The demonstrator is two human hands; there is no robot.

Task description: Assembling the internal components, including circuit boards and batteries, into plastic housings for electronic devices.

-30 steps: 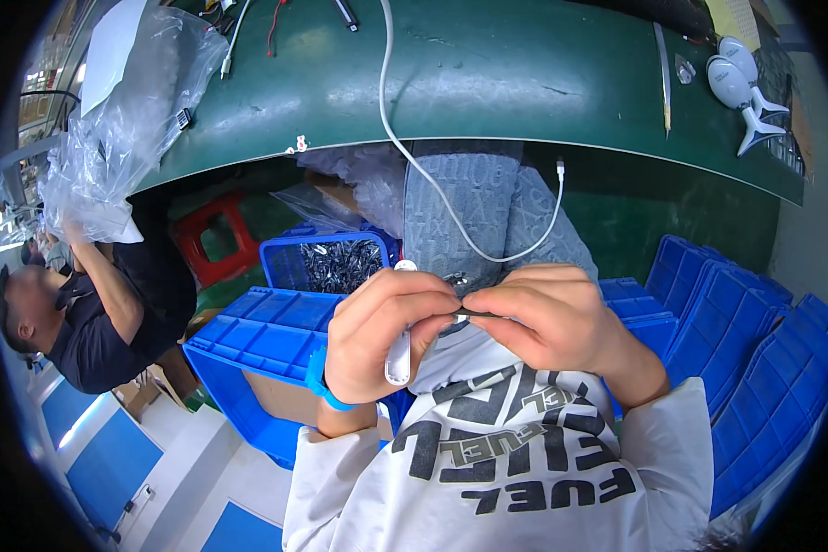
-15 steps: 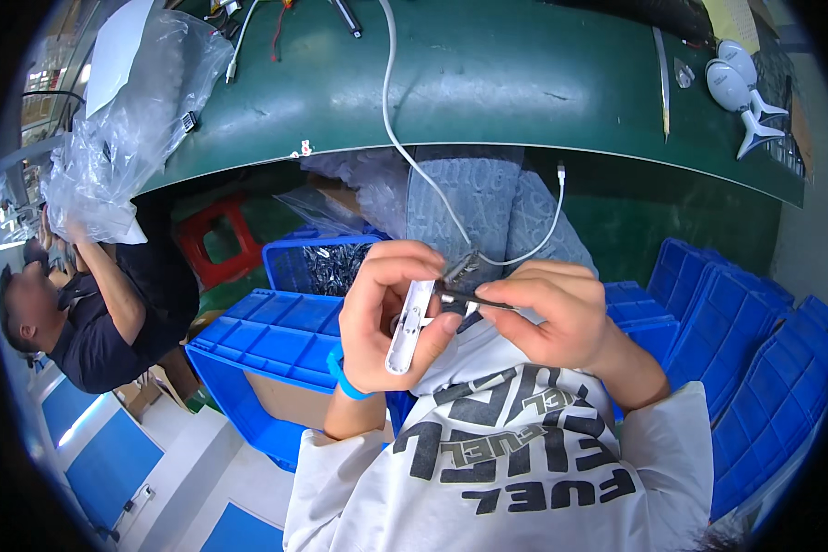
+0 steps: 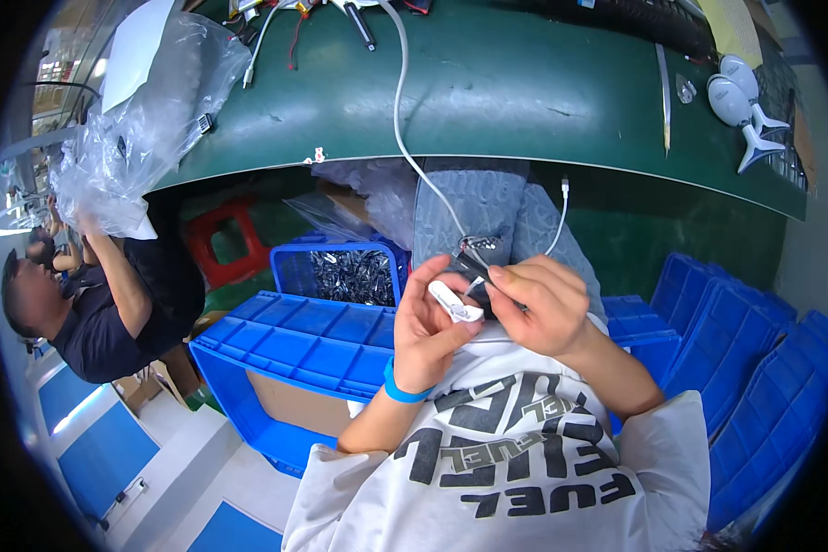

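Observation:
My left hand (image 3: 421, 342), with a blue wristband, is closed on a small white plastic housing (image 3: 453, 304), its end tipped up between thumb and fingers. Close beside it, my right hand (image 3: 545, 305) pinches a slim black piece (image 3: 472, 269) whose exact kind I cannot make out. A bunch of small dark and metal parts (image 3: 481, 244) sits just beyond the fingertips, where a white cable (image 3: 401, 120) comes down from the bench. The cable's plug end (image 3: 564, 187) hangs above my lap on the right.
Along the far side runs a green bench (image 3: 524, 101) with white fan-shaped devices (image 3: 732, 99) at right and plastic bags (image 3: 179, 87) at left. Blue crates (image 3: 294, 329) stand on both sides; one bin (image 3: 350, 276) holds many black parts. A co-worker (image 3: 101, 313) handles a bag at left.
My left hand has shifted right and turned the white housing, which now shows foreshortened. My right hand has moved slightly left, its black piece now tilted toward the bench.

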